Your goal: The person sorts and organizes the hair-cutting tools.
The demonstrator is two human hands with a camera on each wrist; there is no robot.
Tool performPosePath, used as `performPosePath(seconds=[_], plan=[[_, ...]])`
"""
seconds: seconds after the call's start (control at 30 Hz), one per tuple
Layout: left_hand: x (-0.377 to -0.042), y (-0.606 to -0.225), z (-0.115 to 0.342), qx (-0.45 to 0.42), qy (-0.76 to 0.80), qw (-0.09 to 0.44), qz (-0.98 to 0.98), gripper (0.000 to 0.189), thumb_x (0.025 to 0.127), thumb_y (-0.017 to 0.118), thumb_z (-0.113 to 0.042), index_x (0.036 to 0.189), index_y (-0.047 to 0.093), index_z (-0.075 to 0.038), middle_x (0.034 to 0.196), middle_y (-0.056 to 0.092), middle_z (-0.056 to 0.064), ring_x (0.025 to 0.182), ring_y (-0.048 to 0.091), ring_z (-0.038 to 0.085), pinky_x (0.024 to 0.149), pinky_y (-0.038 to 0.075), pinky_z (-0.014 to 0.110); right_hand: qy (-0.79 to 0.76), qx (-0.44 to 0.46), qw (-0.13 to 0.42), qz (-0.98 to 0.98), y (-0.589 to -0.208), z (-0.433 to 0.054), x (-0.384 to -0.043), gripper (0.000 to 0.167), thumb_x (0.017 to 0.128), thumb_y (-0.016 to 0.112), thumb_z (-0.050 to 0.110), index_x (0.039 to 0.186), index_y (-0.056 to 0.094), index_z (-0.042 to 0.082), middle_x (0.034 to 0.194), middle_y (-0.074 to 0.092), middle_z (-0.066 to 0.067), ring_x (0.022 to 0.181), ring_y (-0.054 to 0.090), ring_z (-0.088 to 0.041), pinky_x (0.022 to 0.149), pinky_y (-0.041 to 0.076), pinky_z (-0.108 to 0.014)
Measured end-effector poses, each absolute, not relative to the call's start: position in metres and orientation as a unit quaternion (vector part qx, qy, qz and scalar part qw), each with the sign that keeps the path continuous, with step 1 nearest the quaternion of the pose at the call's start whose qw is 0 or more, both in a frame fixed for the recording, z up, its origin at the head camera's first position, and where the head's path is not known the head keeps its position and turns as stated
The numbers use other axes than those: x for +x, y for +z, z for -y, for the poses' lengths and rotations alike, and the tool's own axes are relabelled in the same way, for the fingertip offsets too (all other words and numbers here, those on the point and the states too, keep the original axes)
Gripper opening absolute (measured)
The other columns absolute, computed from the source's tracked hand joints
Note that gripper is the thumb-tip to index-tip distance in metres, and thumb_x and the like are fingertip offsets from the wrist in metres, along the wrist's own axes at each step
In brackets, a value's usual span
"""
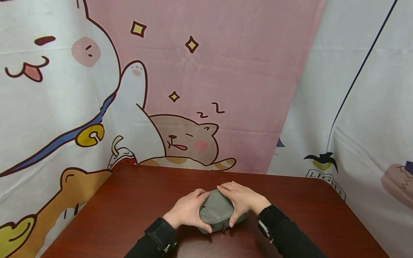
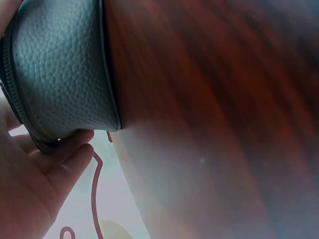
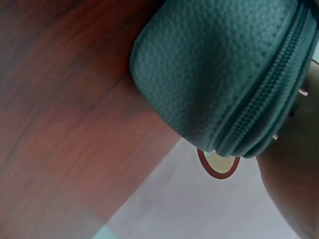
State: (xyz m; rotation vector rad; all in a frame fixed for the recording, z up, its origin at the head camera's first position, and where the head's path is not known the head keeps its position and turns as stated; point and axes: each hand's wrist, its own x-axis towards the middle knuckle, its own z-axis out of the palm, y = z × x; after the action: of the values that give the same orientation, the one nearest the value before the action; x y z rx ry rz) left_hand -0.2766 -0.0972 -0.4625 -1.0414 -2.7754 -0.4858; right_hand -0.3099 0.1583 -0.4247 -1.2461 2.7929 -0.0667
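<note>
A grey-green zippered pouch (image 1: 218, 208) of pebbled leather-like material lies on the brown table, between both hands. My left hand (image 1: 188, 210) grips its left side, thumb at the front edge and fingers toward the back. From the other side my right hand (image 1: 242, 201) holds it, with the thumb down on the front near the zipper pull (image 1: 223, 227). In the left wrist view the pouch's side wall (image 2: 62, 64) shows, with fingers curled at its far end. A closed zipper (image 3: 261, 84) runs along the pouch's upper edge in the right wrist view.
The dark reddish-brown wooden table (image 1: 145, 193) reaches back to a cloth backdrop (image 1: 245, 89) with cartoon animals. A white cloth (image 1: 361, 125) with a printed lamp hangs at the right. Black sleeves and wrist straps (image 1: 160, 233) cover both forearms.
</note>
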Motion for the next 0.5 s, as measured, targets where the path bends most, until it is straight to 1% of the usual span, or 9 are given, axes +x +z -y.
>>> performPosePath(seconds=[0.17,0.3,0.43,0.5], plan=[[-0.278,-0.462,0.099,-0.349,-0.177,0.047,0.919,0.118,0.057,0.080,-0.075,0.151,0.042,-0.014,0.140,0.047,0.006,0.115,0.054,0.019,0.085,0.051,0.035,-0.043,-0.411,0.023,-0.910,-0.430,-0.162,-0.308,0.129,0.053,0.086,0.071,0.152,0.036,0.005,0.151,0.040,-0.012,0.140,0.035,-0.033,0.112,0.029,-0.051],[-0.280,-0.462,0.100,-0.353,-0.185,0.025,0.917,0.120,0.057,0.082,-0.072,0.153,0.038,-0.015,0.148,0.041,0.010,0.125,0.049,0.025,0.090,0.050,0.041,-0.043,-0.409,0.002,-0.912,-0.436,-0.165,-0.306,0.129,0.054,0.084,0.073,0.152,0.037,0.005,0.149,0.042,-0.012,0.137,0.037,-0.030,0.110,0.034,-0.048],[-0.280,-0.461,0.102,-0.343,-0.186,0.009,0.921,0.125,0.056,0.084,-0.071,0.155,0.033,-0.013,0.153,0.036,0.013,0.133,0.044,0.029,0.095,0.047,0.047,-0.046,-0.402,-0.013,-0.914,-0.440,-0.166,-0.304,0.128,0.054,0.083,0.074,0.150,0.039,0.002,0.148,0.044,-0.014,0.136,0.039,-0.030,0.107,0.037,-0.049],[-0.280,-0.460,0.103,-0.339,-0.185,0.010,0.922,0.128,0.055,0.085,-0.071,0.156,0.031,-0.012,0.154,0.034,0.014,0.135,0.042,0.030,0.097,0.046,0.048,-0.052,-0.393,-0.016,-0.918,-0.441,-0.167,-0.303,0.127,0.054,0.082,0.074,0.150,0.040,0.002,0.147,0.044,-0.014,0.135,0.039,-0.031,0.107,0.036,-0.049]])
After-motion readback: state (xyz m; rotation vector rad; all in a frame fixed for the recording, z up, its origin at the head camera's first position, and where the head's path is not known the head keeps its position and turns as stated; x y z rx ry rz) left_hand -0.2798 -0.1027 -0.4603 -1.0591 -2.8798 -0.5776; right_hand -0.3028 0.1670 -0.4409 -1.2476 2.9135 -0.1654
